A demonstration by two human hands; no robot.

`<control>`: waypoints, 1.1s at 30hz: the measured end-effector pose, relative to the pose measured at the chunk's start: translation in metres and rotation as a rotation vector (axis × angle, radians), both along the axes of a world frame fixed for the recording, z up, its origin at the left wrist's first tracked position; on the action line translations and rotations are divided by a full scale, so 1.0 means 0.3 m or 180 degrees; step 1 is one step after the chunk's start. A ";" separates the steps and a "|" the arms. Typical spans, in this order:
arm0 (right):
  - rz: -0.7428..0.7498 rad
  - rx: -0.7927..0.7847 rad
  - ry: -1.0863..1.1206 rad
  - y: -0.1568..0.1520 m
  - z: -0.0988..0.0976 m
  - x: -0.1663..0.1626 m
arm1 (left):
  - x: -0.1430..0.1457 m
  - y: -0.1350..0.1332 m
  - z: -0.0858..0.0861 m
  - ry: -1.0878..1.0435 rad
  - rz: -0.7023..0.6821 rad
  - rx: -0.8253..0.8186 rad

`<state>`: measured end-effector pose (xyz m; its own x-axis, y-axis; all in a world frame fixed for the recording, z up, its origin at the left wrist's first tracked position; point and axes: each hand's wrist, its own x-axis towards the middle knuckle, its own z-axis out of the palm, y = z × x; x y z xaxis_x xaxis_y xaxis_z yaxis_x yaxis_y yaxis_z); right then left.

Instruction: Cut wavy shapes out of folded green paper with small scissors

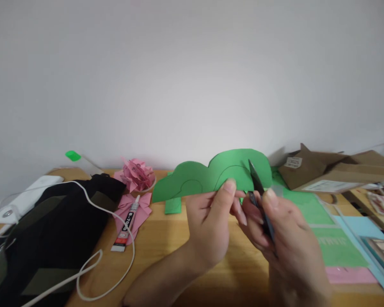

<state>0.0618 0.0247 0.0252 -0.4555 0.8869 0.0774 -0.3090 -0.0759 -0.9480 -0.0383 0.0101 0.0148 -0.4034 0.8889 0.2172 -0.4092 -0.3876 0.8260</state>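
Observation:
My left hand (213, 221) pinches the straight lower edge of a green paper cutout (196, 175) between thumb and fingers, holding it up above the table. The cutout has a wavy, cloud-like top edge and dark curved lines drawn on it. My right hand (284, 230) grips a pair of dark scissors (257, 179). The blades are apart; the upper one lies across the front of the paper near its right end, and the other is lower, close to the paper's bottom edge. The scissor handles are mostly hidden in my fingers.
On the wooden table (169, 256), a glue tube (126, 226) lies on pink folded paper (144, 211), near a pink paper flower (136, 175). Black fabric (70, 230) and a white cable (107, 290) are left. Right are green sheets (339, 247) and a cardboard box (336, 166).

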 end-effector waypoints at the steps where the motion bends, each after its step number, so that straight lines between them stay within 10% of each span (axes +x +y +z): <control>1: -0.0011 0.0011 -0.0012 0.000 0.001 0.000 | 0.000 0.000 -0.001 0.0015 -0.0009 -0.0013; 33: 0.0118 -0.0009 -0.0098 0.008 0.005 0.018 | -0.053 0.015 0.008 0.0524 -0.0138 0.0366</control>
